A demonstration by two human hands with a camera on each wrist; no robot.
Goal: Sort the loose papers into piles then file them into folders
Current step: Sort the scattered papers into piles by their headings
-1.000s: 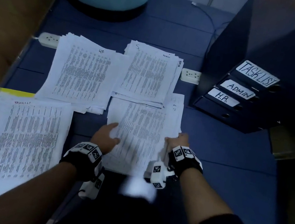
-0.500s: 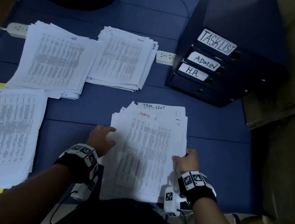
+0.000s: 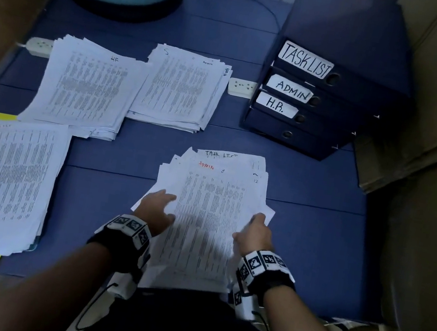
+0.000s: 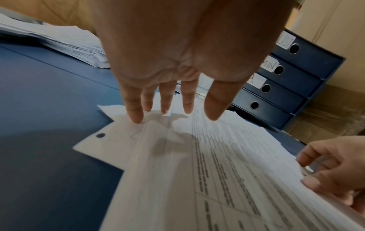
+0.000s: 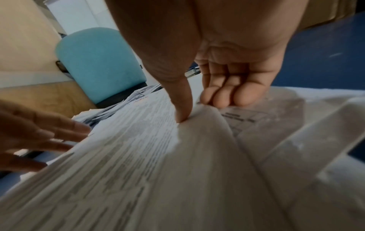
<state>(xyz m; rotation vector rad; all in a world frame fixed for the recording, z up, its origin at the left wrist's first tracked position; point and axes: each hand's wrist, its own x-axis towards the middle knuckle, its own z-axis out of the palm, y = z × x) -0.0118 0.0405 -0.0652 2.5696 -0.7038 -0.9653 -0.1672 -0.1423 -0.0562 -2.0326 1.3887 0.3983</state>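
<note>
Stack (image 3: 208, 221) of loose papers on blue mat (image 3: 314, 239), held at both side edges.
Four closed folders (image 3: 308, 105) stand stacked beyond it, contents hidden. Left hand (image 3: 156, 210) lies spread, fingertips (image 4: 136, 115) on the left edge. Right hand (image 3: 255, 233) pinches the right edge, thumb (image 5: 183, 109) on top.

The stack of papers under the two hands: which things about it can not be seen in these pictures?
- Printed rows on the stack: too small in the head view, blurred in both wrist views.
- Lower sheets: covered by the top sheet; only their upper edges show.
- Near edge: hidden by the dark clothing.
- Right hand fingers: tips tucked behind a lifted sheet edge.
</note>
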